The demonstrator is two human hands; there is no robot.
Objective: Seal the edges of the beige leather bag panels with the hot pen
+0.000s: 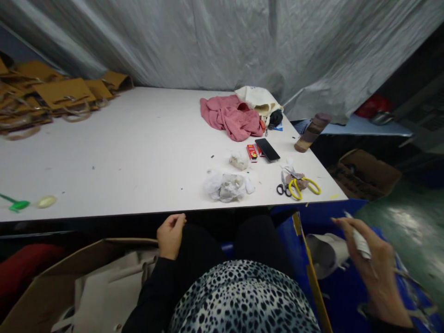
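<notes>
My left hand (170, 237) is closed, thumb against curled fingers, just below the table's front edge. Whatever it may pinch is too small or hidden to see. Beside it, a cardboard box (26, 303) holds several beige bag pieces (100, 291). Out to the right, my right hand (374, 263) grips a slim tool wrapped in white (361, 243), its narrow tip pointing up and away. Below that hand is a blue bin (289, 240) with a yellowish taped edge. A beige rolled piece (326, 253) lies in it, close to my right fingers.
On the white table (138, 157) lie yellow-handled scissors (296, 187), small black-handled snips (283, 186), a clear plastic bundle (229, 187), a phone (268, 150), and pink cloth (232, 115). A bottle (312, 132) stands at the right edge. Brown bags (65, 92) are heaped at far left.
</notes>
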